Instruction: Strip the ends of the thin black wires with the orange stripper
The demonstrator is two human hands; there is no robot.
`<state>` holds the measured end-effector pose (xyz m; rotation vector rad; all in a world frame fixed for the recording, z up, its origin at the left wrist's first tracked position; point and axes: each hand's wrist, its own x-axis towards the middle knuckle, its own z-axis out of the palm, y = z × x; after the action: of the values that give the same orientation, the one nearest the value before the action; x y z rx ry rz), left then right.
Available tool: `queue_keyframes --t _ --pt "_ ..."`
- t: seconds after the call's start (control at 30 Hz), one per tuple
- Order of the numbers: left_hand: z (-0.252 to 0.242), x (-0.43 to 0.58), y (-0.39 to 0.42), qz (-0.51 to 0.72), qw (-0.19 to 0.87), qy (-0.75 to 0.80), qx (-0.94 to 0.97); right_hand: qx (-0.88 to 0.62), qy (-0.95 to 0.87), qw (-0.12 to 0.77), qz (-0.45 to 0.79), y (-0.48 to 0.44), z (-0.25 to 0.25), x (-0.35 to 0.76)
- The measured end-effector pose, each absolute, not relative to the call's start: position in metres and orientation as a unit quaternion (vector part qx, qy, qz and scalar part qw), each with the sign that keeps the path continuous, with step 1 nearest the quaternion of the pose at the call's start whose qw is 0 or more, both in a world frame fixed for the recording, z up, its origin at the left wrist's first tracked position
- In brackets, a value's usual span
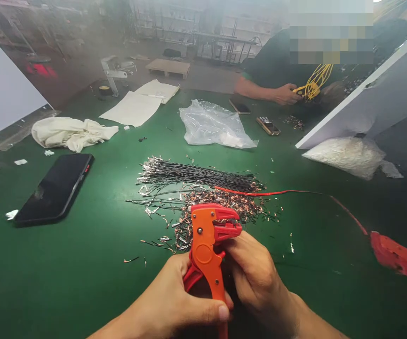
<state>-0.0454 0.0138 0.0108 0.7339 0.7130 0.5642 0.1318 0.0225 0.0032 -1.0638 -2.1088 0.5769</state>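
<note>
My left hand (pixel 184 299) is wrapped round the handles of an orange and red wire stripper (pixel 205 247), held upright with its jaws pointing right. Close by on the right, my right hand (pixel 259 270) is closed just below the jaws. Its fingertips are hidden behind the tool, so what they pinch cannot be made out. Beyond the stripper lies a bundle of black wires (pixel 199 174) with metal terminals at their left ends. Between bundle and tool spreads a heap of short wire scraps (pixel 231 205) with bare copper ends. A red strip (pixel 270 193) crosses the scraps.
On the green table (pixel 100 282) lie a black phone (pixel 57 188), a white cloth (pixel 72 133), paper sheets (pixel 132 108) and a clear plastic bag (pixel 215 125). A red piece (pixel 397 254) is at right, near a white panel (pixel 372 89). Across the table a person's hand (pixel 286 94) holds yellow wires.
</note>
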Motion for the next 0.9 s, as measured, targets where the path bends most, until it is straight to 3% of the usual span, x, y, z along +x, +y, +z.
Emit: queue_keyframes --t 0.27,0.43,0.63,0.77,0.83,0.9 --pt "0.018 -0.057 0.018 0.293 0.785 0.432 0.334 -0.517 -0.776 0.342 0.116 0.033 -0.002 0.15" --pt "0.019 -0.063 0.021 0.351 0.741 0.455 0.348 -0.545 -0.784 0.293 0.041 0.04 -0.004 0.158" --pt "0.015 -0.061 0.022 0.368 0.726 0.454 0.362 -0.451 -0.842 0.296 -0.03 0.029 0.009 0.149" --pt "0.013 -0.059 0.02 0.374 0.73 0.439 0.367 -0.356 -0.883 0.3 0.056 0.01 0.023 0.137" --pt "0.013 -0.058 0.019 0.376 0.73 0.446 0.355 -0.387 -0.857 0.297 0.164 -0.001 0.028 0.126" --pt "0.012 -0.056 0.019 0.376 0.73 0.459 0.34 -0.402 -0.835 0.32 0.196 -0.011 0.034 0.114"
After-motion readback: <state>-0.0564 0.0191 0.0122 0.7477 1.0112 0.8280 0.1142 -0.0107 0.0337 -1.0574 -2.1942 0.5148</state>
